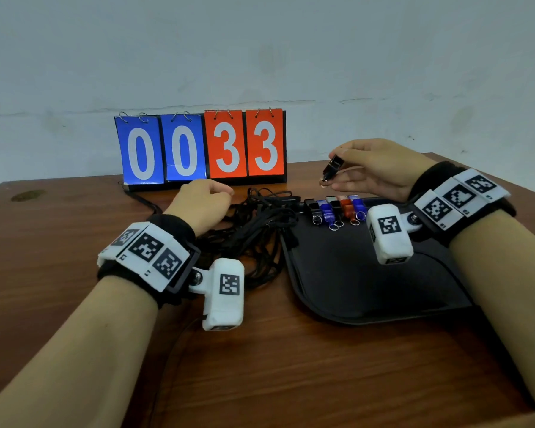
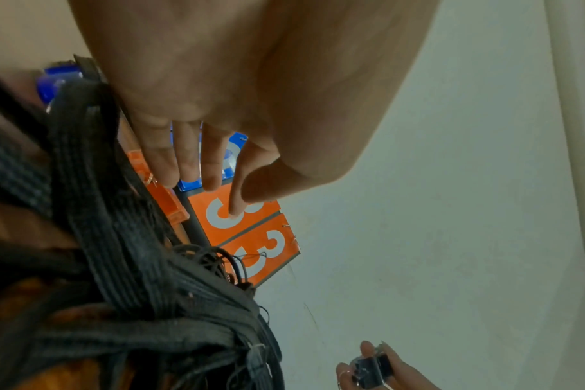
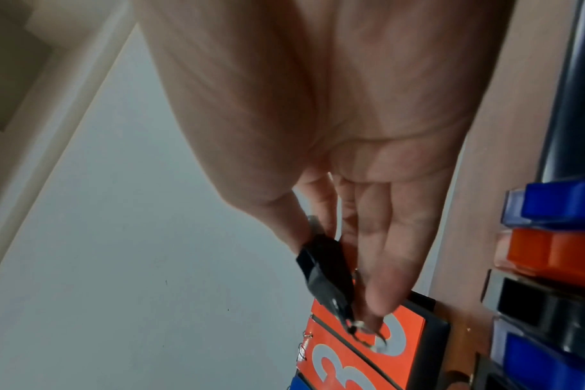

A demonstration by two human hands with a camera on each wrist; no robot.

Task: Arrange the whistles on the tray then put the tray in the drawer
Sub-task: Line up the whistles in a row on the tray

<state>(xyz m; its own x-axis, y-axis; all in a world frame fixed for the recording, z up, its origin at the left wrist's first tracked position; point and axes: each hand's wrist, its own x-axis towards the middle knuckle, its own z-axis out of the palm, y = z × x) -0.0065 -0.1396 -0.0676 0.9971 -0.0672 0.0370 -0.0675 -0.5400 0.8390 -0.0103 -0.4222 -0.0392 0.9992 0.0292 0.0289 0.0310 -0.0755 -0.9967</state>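
Note:
A black tray (image 1: 352, 279) lies on the wooden table at the right. Along its far edge stand several whistles (image 1: 340, 210) in a row, black, blue and orange, each with a metal ring. My right hand (image 1: 365, 171) hovers above that row and pinches a black whistle (image 1: 332, 168) (image 3: 324, 274) between thumb and fingers, its ring hanging down. My left hand (image 1: 204, 202) rests loosely curled over a tangle of black lanyards (image 1: 260, 230) (image 2: 144, 290) left of the tray and holds nothing.
A flip scoreboard (image 1: 201, 146) reading 0033 stands at the table's back, against a pale wall. The lanyard pile touches the tray's left rim. Bare wood lies in front of the tray and at the far left.

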